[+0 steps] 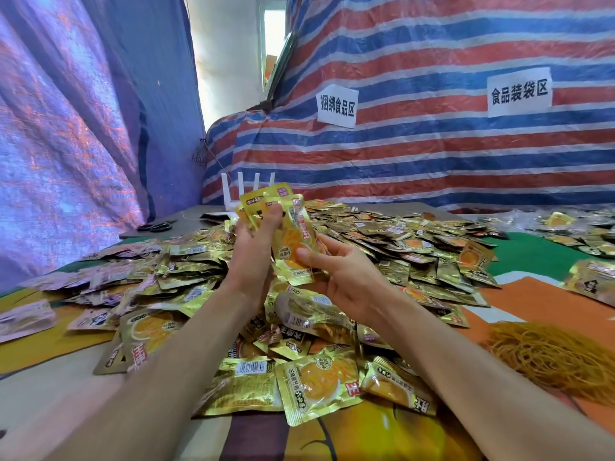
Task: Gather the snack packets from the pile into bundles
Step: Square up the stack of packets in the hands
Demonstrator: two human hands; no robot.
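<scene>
1. Nearest, beneath both forearms, loose gold snack packets (312, 384) lie flat on the patterned cloth (382, 434). A heap of rubber bands (549, 361) sits well right of the right-hand fingers.
2. The right hand (346, 274) pinches one orange-faced packet (293, 241) between thumb and curled fingers.
3. Just left of it, the left hand (248, 251) grips a fanned bundle of packets (266, 197), fingers curled round it.
4. Beyond the fingertips the pile (382, 234) spreads wide. Scissors (156, 225) and a white rack (246, 188) lie farther left, before a striped tarp (432, 154).
</scene>
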